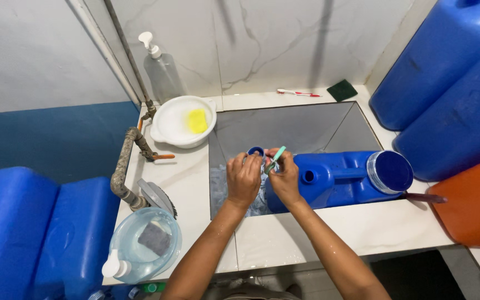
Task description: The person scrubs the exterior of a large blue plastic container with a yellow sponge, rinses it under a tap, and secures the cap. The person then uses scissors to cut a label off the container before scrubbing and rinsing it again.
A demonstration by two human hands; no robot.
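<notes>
My left hand [244, 179] holds a small blue cap [255, 151] over the sink [284, 125]. Close beside it, my right hand [285, 178] grips a green toothbrush [276, 157] whose head points at the cap. Both hands are wet and hover above water in the sink's near end. A blue jerrycan [340, 178] lies on its side in the sink, right of my right hand, with its round blue lid end [391, 171] facing right.
A white bowl with a yellow sponge [197, 120] sits left of the sink, a clear pump bottle [161, 69] behind it. A clear bowl [145, 244] holds a grey sponge. A red-white toothbrush [298, 93] and green pad [342, 90] lie behind. Large blue drums [451, 83] stand right and left.
</notes>
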